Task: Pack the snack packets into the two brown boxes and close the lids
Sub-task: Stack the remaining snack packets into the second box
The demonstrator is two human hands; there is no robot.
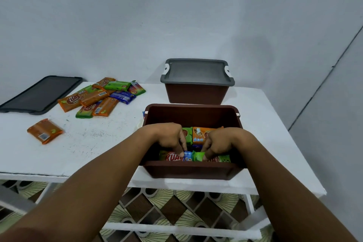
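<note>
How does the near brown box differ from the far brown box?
The near box is open; the far box wears a grey lid. The near box shows packets inside; the far box hides its contents. The near box stands at the table front, the far box by the wall. Both are brown and alike in shape.

A white table (pixel 88 143) stands by a pale wall (pixel 176 15), above patterned tiles (pixel 176 212).

Open box (pixel 191 112) rear half free above packets (pixel 202 133), left hand (pixel 169 136) and right hand (pixel 220 140) crowd its front, closed box (pixel 196 94) just behind, pile (pixel 102 96) and lid (pixel 39 94) at left, counter (pixel 265 124) bare at right
</note>
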